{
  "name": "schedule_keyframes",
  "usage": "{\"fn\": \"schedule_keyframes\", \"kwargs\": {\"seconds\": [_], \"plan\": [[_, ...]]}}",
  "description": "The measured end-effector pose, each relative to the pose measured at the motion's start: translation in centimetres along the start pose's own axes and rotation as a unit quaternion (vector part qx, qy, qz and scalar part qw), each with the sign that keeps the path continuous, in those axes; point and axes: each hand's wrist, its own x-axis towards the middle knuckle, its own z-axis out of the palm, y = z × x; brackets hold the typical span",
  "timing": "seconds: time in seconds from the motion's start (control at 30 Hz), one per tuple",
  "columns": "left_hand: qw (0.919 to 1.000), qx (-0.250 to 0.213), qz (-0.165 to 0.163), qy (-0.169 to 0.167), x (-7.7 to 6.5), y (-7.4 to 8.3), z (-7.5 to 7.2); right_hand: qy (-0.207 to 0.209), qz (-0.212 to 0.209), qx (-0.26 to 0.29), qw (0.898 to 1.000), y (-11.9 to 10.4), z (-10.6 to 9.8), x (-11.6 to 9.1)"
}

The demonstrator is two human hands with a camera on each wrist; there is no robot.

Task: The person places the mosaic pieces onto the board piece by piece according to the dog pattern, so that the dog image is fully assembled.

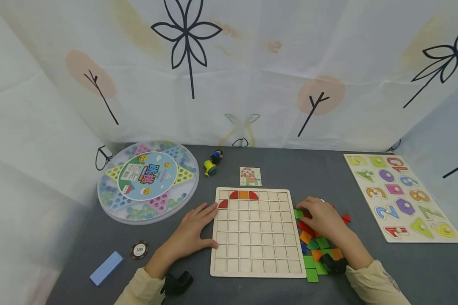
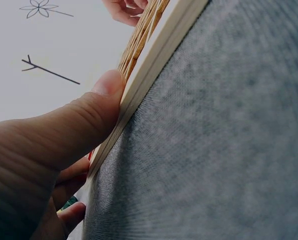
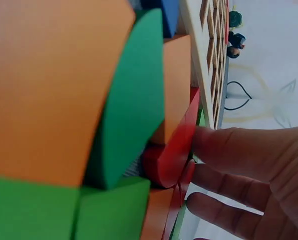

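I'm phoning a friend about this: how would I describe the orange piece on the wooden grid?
Find the pale gridded board on the dark table. In its row farthest from the person, the orange piece sits between two red pieces, square among rounded neighbours.

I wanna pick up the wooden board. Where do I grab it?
I'd pinch the left edge of the wooden board near the middle, coming from the left. It lies flat, that edge is thin and straight, and colored pieces crowd the right side. Keep it level: red and orange pieces sit in its far rows.
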Motion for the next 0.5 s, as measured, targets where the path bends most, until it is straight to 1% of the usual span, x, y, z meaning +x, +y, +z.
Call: {"fn": "schedule_keyframes", "kwargs": {"seconds": [0.17,0.23,0.3,0.4,0.5], "plan": [[1.0,0.0,-0.002,-0.001,0.0,0.1,-0.1,-0.017,0.011,-0.011,1.0,-0.1,-0.4,0.4],[1.0,0.002,-0.002,-0.002,0.0,0.2,-0.1,-0.013,0.017,-0.01,1.0,-0.2,-0.6,0.6],[1.0,0.003,-0.002,-0.002,0.0,0.2,-0.1,-0.002,0.015,-0.009,1.0,-0.6,-0.8,0.9],[1.0,0.0,-0.003,-0.001,0.0,0.2,-0.1,0.014,-0.003,-0.004,1.0,-2.0,-1.2,1.9],[1.0,-0.003,-0.001,0.001,-0.1,0.2,-0.1,0.022,-0.035,-0.006,0.999,-4.5,-1.0,3.4]]}}
